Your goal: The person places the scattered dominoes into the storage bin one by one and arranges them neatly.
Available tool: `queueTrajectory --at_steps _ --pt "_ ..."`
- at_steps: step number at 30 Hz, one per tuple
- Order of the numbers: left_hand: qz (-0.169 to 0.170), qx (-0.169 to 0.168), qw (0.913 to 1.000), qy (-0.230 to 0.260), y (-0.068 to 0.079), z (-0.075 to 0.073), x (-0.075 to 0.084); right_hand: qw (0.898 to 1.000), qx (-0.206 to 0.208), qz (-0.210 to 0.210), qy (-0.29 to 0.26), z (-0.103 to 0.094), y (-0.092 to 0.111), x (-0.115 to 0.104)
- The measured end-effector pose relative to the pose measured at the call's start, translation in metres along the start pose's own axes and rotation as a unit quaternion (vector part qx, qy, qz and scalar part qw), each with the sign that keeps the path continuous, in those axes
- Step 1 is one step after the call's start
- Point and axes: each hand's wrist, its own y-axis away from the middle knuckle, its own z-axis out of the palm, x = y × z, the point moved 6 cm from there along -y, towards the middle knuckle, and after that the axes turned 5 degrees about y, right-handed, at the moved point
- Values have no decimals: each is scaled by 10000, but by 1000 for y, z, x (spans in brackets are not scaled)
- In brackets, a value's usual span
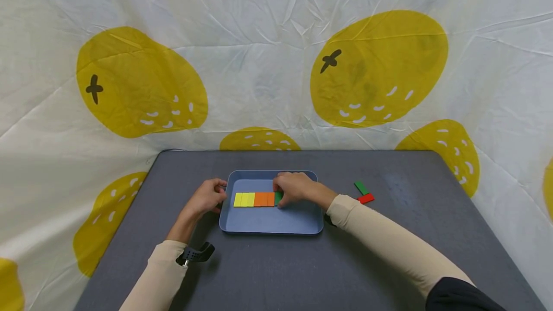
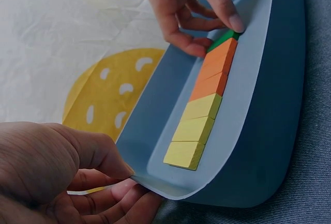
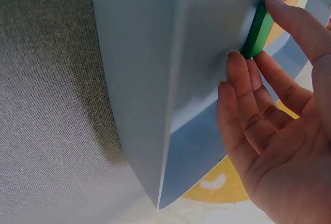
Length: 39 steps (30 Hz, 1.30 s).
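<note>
A blue tray (image 1: pixel 270 222) lies on the table with a row of flat blocks in it. Yellow blocks (image 1: pixel 244 199) form the left end, orange blocks (image 1: pixel 264 199) follow, and a green block (image 3: pixel 258 32) stands against the orange end. My right hand (image 1: pixel 298 187) pinches this green block between thumb and fingertips, low over the tray floor. At the tray's left side, my left hand (image 1: pixel 207 197) grips the rim (image 2: pixel 178 197), thumb at the top edge and fingers outside the wall.
To the right of the tray, a loose green block (image 1: pixel 361 187) and a red block (image 1: pixel 366 198) lie close together on the grey table (image 1: pixel 276 272). Behind the table hangs a white cloth (image 1: pixel 259 85) printed with yellow fruit. A dark band (image 1: pixel 198 252) circles the left wrist.
</note>
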Motion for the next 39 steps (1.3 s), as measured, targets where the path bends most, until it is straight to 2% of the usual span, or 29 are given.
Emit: queueTrajectory --at_steps 7,17,31,39 --pt "5 -9 10000 24 2 0 0 9998 93 -7 -192 -3 7 0" --pt "37 40 10000 -8 4 1 -3 9951 576 -161 -790 -22 36 10" --pt "99 -3 10000 -8 4 1 -3 9865 839 -171 -1395 -33 74 44" --pt "79 25 9998 -155 3 1 2 9776 1092 -317 -1773 -35 93 63"
